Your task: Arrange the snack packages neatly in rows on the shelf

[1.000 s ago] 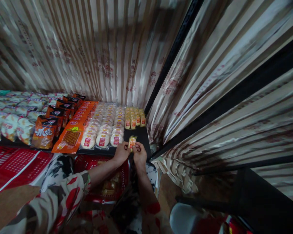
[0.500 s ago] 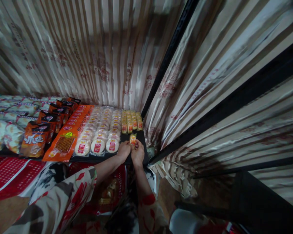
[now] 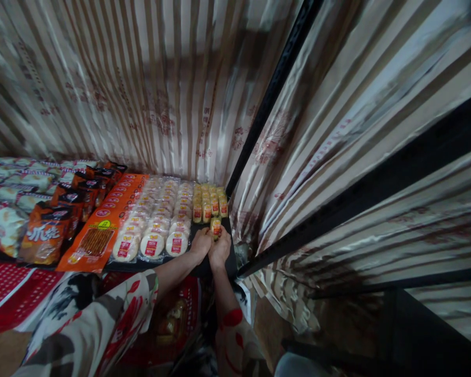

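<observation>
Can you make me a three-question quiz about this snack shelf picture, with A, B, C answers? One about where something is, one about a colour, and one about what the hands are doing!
1. Where is the small yellow packet?
A. at the right end of the shelf, in front of the yellow packets
B. on top of the orange bags
C. on the floor

2. What colour is the long flat pack beside the round white cakes?
A. blue
B. orange
C. green

3. What are the left hand and right hand doing?
A. resting apart, holding nothing
B. both pinching the small yellow packet
C. pulling the curtain

Answers:
1. A, it sits just in front of the yellow rows, near the black post.
2. B, its wrapper is bright orange.
3. B, both hands meet with fingers closed on it.
</observation>
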A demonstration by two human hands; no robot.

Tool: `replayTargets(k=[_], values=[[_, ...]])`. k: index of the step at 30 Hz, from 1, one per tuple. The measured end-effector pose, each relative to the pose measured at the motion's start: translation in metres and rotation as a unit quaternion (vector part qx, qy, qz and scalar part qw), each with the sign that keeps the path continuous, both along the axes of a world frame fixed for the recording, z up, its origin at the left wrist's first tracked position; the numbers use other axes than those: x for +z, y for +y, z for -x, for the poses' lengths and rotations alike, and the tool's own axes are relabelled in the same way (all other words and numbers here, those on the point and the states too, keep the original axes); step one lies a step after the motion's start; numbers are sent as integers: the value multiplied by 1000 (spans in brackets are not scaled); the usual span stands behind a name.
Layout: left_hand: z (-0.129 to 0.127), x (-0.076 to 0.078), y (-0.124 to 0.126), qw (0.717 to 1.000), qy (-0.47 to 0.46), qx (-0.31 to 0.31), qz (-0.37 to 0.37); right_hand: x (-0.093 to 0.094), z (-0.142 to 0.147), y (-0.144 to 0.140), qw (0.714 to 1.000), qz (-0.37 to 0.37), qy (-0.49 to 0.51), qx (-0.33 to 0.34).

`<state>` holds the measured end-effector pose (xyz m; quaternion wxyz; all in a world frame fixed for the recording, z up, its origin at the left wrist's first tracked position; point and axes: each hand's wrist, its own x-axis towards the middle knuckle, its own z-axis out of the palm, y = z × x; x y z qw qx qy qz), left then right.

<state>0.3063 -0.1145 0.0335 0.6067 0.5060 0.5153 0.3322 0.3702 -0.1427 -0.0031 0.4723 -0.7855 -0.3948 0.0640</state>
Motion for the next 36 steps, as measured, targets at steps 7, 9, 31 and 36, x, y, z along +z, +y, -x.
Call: replayTargets(k=[7, 9, 31, 36], values=[[-6, 6, 16, 998, 55, 17, -10, -11, -13, 25, 999, -41, -4, -10], [-8, 7, 19, 998, 66, 11, -15, -13, -16, 32, 999, -44, -12, -12], [-7, 3, 27, 992, 122, -6, -14, -21, -33, 65, 996, -83, 22, 14], [-9, 8, 27, 990, 136, -16, -24, -20, -34, 64, 996, -81, -15, 43]])
